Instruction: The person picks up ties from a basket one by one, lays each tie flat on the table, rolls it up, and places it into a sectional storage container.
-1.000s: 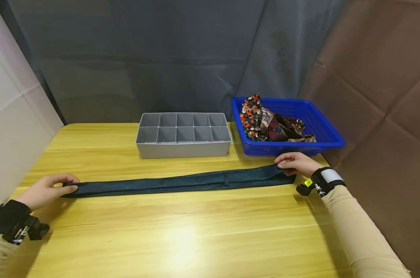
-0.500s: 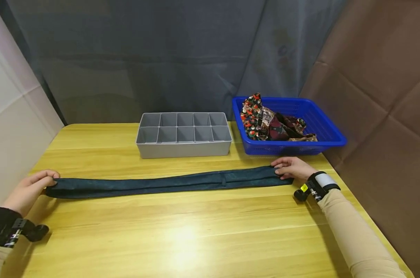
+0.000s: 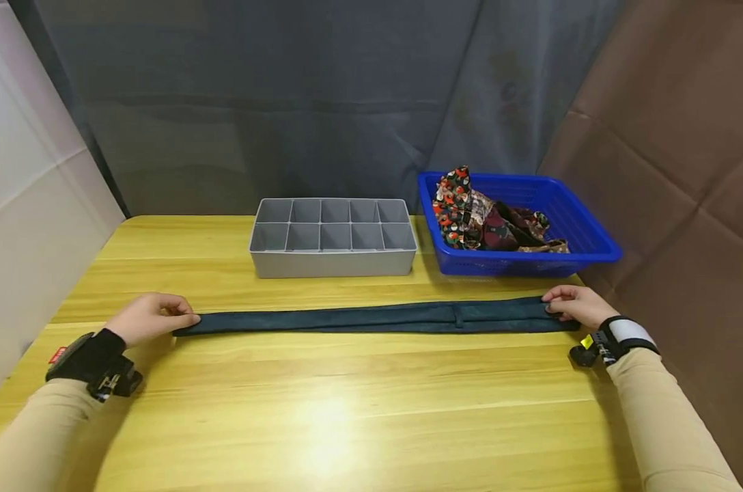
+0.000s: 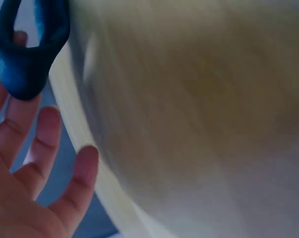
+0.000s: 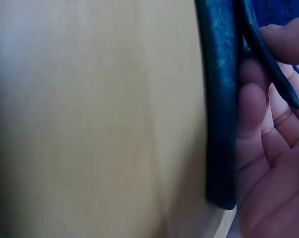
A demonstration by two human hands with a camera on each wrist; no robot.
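The dark tie (image 3: 377,319) lies flat on the wooden table (image 3: 347,410), stretched out in front of me, just nearer to me than the grey divided box (image 3: 333,237) and the blue basket (image 3: 583,236). I judge it light, soft and limp, probably a bit slippery: it sags or bunches wherever I leave it unsupported, so the ends are the sensible places to hold it, keeping it taut between them. Its long axis runs left to right across the table, roughly parallel to the near edge. It looks folded double, with a looped end at the left.

My left hand (image 3: 152,317) pinches that looped end, the loop showing at my upper fingers (image 4: 20,124) in the wrist view, the other fingers loose. My right hand (image 3: 577,305) pinches the other end, with one layer (image 5: 268,54) lifted off the lower one (image 5: 221,99).

Patterned fabric (image 3: 485,222) lies heaped in the basket.
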